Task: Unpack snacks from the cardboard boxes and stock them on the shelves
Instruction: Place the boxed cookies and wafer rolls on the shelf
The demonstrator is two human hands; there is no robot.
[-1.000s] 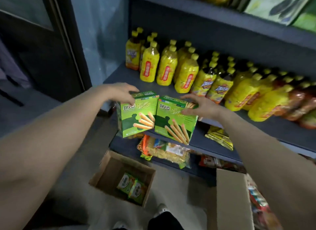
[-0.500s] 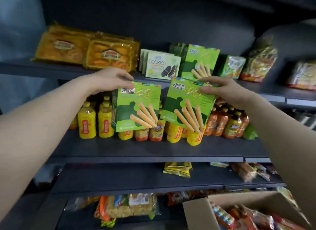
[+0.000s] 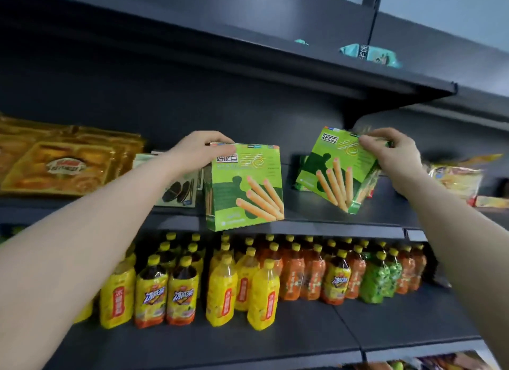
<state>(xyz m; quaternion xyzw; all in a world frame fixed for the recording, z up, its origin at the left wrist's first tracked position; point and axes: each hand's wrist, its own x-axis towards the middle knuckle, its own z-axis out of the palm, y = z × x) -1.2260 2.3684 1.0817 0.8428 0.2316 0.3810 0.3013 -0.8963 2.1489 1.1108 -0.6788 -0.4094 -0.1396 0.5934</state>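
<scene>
My left hand [image 3: 202,149] grips the top edge of a green biscuit-stick box [image 3: 245,188], held upright in front of the middle shelf's edge [image 3: 344,226]. My right hand [image 3: 391,155] grips the top right corner of a second green biscuit-stick box [image 3: 334,168], tilted to the right with its lower corner over the shelf. Behind this tilted box stands another green box [image 3: 301,166], mostly hidden. No cardboard box is in view.
On the same shelf lie golden cake packs [image 3: 63,163] at the left, a white cookie box [image 3: 179,189] behind my left wrist, and yellow snack bags [image 3: 454,177] at the right. Below stand several yellow, orange and green drink bottles [image 3: 242,281]. A teal packet [image 3: 369,54] lies on the top shelf.
Both hands have lifted the two green boxes up to the middle shelf and spread them apart. The view has tilted upward, so the cardboard box on the floor has left the frame.
</scene>
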